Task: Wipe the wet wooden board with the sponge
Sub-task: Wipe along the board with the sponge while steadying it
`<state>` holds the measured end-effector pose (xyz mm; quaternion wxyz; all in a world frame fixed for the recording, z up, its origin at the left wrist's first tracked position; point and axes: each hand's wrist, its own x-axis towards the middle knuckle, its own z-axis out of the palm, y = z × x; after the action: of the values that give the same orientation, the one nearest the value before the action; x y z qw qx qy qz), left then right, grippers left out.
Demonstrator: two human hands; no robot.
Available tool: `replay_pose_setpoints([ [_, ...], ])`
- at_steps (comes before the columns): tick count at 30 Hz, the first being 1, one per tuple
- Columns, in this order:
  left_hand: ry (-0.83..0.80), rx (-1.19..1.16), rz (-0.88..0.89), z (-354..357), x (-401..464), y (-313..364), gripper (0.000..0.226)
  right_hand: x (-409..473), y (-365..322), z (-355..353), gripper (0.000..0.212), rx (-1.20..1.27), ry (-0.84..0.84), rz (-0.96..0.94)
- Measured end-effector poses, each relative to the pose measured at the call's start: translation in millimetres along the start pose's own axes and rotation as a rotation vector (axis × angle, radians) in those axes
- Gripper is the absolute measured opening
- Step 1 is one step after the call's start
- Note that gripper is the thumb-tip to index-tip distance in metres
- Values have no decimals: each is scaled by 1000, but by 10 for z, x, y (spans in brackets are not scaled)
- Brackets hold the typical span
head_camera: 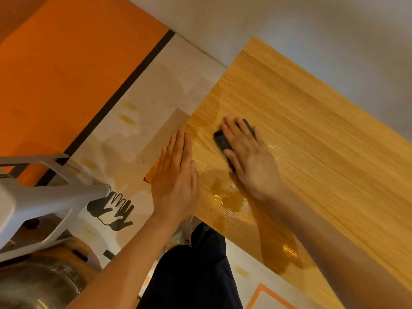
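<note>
The right hand [252, 159] lies flat with straight fingers, pressing the dark sponge [221, 140] onto the board [312, 130] near its left edge. The left hand [176, 177], also flat and open, rests on that edge and holds nothing. Wet patches [227, 197] shine between the sponge and the board's near edge.

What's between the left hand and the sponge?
Head view: only a bare, glossy wet strip of wooden board separates the left hand from the sponge.
</note>
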<state>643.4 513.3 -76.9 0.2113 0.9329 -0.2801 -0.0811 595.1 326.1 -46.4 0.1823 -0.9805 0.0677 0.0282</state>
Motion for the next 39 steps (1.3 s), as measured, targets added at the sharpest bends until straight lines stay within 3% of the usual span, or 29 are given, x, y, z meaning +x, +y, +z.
replay_pose_setpoints([
  [3, 11, -43, 4, -39, 19, 29, 59, 292, 524, -238, 50, 40, 131, 336],
  [6, 7, -47, 20, -74, 19, 11, 61, 265, 346, -152, 50, 71, 232, 550],
  [8, -14, -30, 10, -81, 8, 8, 63, -44, -117, 68, 51, 68, 229, 467],
  [11, -10, 36, -2, -49, 5, 6, 63, -605, -549, 271, 52, 59, 82, 186],
  [13, 0, 45, 4, -39, 0, 6, 62, -694, -367, 177, 52, 47, -15, 41],
  [15, 12, 43, 15, -31, 0, -4, 61, -578, -17, 30, 53, 55, 10, 55],
  [18, 23, 22, 21, -18, 0, -21, 60, -325, 458, -154, 50, 76, 170, 410],
  [21, 40, -3, 27, -7, -12, -23, 60, -224, 282, -49, 48, 141, 339, 713],
  [23, 47, -38, 31, -5, -12, -20, 59, -274, -174, 141, 48, 180, 338, 611],
  [25, 53, -37, 16, -6, -11, -11, 59, -414, -549, 285, 48, 136, 200, 287],
  [28, 33, -21, -5, -23, -3, 28, 59, -395, -338, 140, 50, 70, -1, -56],
  [30, 7, -22, 13, -52, -20, 37, 59, -198, 7, -15, 50, 73, -15, -32],
  [33, 25, -57, 4, -113, -151, -13, 56, 285, 374, -215, 46, 241, 166, 302],
  [35, 69, -41, -57, -147, -342, -51, 55, 492, 277, -207, 44, 268, 256, 418],
  [37, 92, -38, -149, -170, -530, -64, 56, 510, -35, -50, 43, 234, 223, 307],
  [39, 99, -63, -243, -167, -644, -36, 58, 397, -416, 146, 44, 218, 121, 46],
])
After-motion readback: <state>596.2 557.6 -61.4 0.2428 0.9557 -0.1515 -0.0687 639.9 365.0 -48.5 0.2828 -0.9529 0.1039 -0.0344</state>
